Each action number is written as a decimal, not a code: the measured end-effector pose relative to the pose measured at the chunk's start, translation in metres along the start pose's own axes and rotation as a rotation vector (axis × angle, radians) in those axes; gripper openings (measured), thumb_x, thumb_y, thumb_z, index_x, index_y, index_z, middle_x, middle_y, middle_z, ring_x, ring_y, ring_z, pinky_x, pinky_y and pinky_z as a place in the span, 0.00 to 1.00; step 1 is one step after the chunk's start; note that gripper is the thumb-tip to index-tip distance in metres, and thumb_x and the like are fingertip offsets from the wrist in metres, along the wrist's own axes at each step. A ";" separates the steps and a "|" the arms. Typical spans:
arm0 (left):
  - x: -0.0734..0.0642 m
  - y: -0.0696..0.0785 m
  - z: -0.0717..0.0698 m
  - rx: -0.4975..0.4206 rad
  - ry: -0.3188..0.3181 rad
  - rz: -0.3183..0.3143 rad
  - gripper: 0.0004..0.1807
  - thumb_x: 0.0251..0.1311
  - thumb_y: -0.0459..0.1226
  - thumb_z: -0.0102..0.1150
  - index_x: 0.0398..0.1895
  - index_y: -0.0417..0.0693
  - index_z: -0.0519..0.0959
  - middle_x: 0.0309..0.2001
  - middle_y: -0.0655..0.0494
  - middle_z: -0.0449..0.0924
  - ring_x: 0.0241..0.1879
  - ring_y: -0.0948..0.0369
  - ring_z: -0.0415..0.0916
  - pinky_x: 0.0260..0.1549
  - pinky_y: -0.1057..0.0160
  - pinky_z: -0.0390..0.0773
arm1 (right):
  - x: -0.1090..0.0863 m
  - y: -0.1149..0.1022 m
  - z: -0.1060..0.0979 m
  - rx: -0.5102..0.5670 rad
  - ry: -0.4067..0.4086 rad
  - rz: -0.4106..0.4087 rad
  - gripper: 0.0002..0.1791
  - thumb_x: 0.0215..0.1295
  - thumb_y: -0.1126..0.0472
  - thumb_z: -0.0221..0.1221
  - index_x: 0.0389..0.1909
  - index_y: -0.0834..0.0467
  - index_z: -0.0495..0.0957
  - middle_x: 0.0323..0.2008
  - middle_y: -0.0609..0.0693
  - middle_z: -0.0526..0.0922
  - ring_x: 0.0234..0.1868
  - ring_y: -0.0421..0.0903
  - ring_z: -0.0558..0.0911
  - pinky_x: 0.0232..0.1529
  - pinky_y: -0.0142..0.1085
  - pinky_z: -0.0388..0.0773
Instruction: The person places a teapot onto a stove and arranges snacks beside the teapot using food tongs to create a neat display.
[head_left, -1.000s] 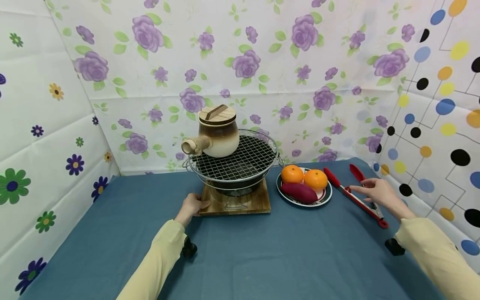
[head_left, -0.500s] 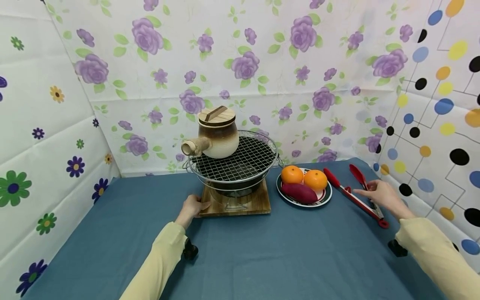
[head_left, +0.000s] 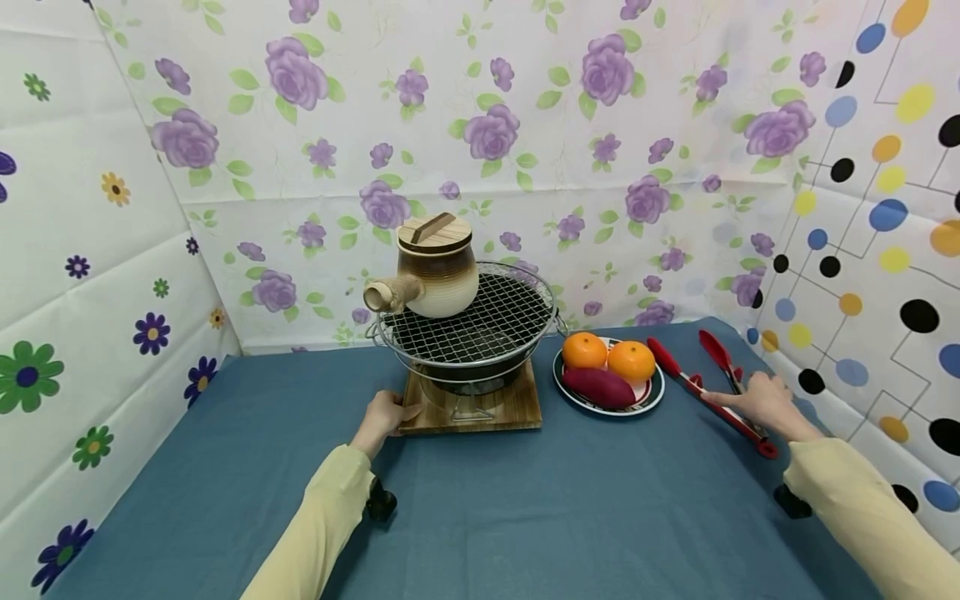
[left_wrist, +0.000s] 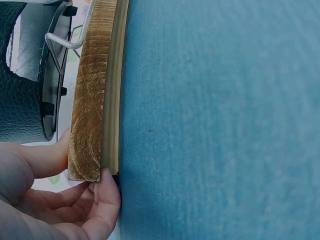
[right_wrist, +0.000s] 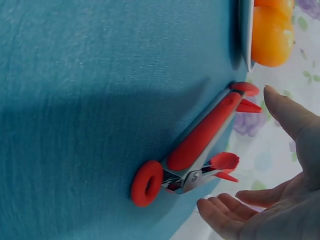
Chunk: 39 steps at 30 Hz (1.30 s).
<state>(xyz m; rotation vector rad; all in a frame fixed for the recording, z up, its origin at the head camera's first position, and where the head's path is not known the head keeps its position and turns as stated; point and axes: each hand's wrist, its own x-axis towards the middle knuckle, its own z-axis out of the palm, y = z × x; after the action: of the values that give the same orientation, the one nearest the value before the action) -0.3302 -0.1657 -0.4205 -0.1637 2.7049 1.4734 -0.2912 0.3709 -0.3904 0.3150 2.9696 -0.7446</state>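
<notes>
My left hand (head_left: 381, 414) grips the left front corner of a wooden board (head_left: 517, 412), thumb above and fingertips at the underside (left_wrist: 105, 195). On that board stands a round tabletop grill (head_left: 480, 367) with a black wire mesh. A brown and cream clay pot (head_left: 450, 287) with a wooden lid and side handle sits on the mesh. My right hand (head_left: 768, 404) is spread over red and steel tongs (head_left: 708, 398), which lie spread on the cloth. In the right wrist view, a gap shows between the thumb and fingers and the tongs (right_wrist: 205, 132).
Left of the tongs, a dark-rimmed plate (head_left: 564, 392) bears two oranges (head_left: 632, 360) and a purple sweet potato (head_left: 598, 386). A blue cloth (head_left: 480, 517) covers the table. Patterned sheets (head_left: 315, 167) enclose the back and both sides.
My right hand has shifted slightly right over the tongs, and its thumb and fingers have spread wider. The left hand stays at the board's corner; pot, grill and plate have not moved.
</notes>
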 end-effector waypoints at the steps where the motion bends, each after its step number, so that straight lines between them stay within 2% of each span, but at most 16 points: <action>1: 0.000 0.000 0.000 -0.003 0.000 -0.002 0.27 0.55 0.35 0.61 0.11 0.51 0.53 0.10 0.58 0.52 0.09 0.64 0.53 0.18 0.59 0.75 | 0.000 0.000 0.001 -0.002 -0.004 0.010 0.40 0.49 0.33 0.59 0.26 0.70 0.62 0.31 0.69 0.59 0.35 0.65 0.61 0.29 0.49 0.63; 5: -0.001 0.001 0.000 -0.009 -0.002 -0.002 0.27 0.55 0.35 0.62 0.11 0.51 0.53 0.09 0.58 0.52 0.09 0.65 0.53 0.18 0.60 0.74 | 0.003 0.001 0.004 -0.011 0.007 0.027 0.41 0.49 0.34 0.59 0.29 0.73 0.61 0.32 0.72 0.57 0.37 0.68 0.59 0.34 0.53 0.63; 11: -0.003 0.000 0.000 -0.007 -0.008 -0.011 0.27 0.55 0.36 0.62 0.09 0.51 0.54 0.09 0.58 0.53 0.07 0.64 0.55 0.16 0.62 0.71 | 0.005 0.003 0.014 -0.017 0.032 0.018 0.39 0.47 0.35 0.61 0.26 0.71 0.60 0.29 0.71 0.57 0.34 0.66 0.58 0.32 0.51 0.60; 18: -0.004 -0.001 0.001 -0.018 0.003 0.004 0.27 0.54 0.35 0.62 0.09 0.51 0.54 0.09 0.59 0.53 0.08 0.65 0.55 0.17 0.60 0.74 | 0.011 0.006 0.022 -0.054 0.001 0.051 0.46 0.44 0.32 0.61 0.30 0.76 0.63 0.29 0.72 0.58 0.33 0.66 0.59 0.31 0.50 0.61; 22: -0.003 0.000 0.001 -0.009 0.004 0.002 0.27 0.54 0.35 0.62 0.09 0.51 0.54 0.09 0.59 0.52 0.07 0.65 0.54 0.16 0.61 0.72 | 0.014 0.006 0.022 -0.058 -0.030 0.072 0.46 0.44 0.31 0.60 0.30 0.76 0.64 0.30 0.72 0.58 0.34 0.67 0.59 0.31 0.50 0.63; 30: -0.002 -0.001 0.000 -0.019 0.006 0.007 0.27 0.55 0.35 0.62 0.09 0.51 0.54 0.09 0.59 0.51 0.07 0.65 0.53 0.14 0.63 0.68 | 0.019 0.003 0.023 -0.031 -0.050 0.155 0.45 0.45 0.32 0.60 0.32 0.75 0.65 0.34 0.74 0.55 0.38 0.69 0.57 0.35 0.58 0.64; 39: -0.003 0.001 0.000 -0.025 0.001 0.000 0.27 0.56 0.34 0.61 0.10 0.51 0.53 0.09 0.59 0.51 0.08 0.65 0.52 0.14 0.63 0.68 | 0.026 0.000 0.030 -0.037 -0.015 0.218 0.49 0.46 0.33 0.61 0.39 0.80 0.60 0.36 0.77 0.52 0.42 0.71 0.53 0.41 0.65 0.58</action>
<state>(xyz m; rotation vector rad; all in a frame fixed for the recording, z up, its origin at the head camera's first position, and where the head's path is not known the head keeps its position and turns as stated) -0.3273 -0.1651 -0.4191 -0.1654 2.6886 1.5082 -0.3167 0.3613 -0.4193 0.6157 2.8679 -0.6626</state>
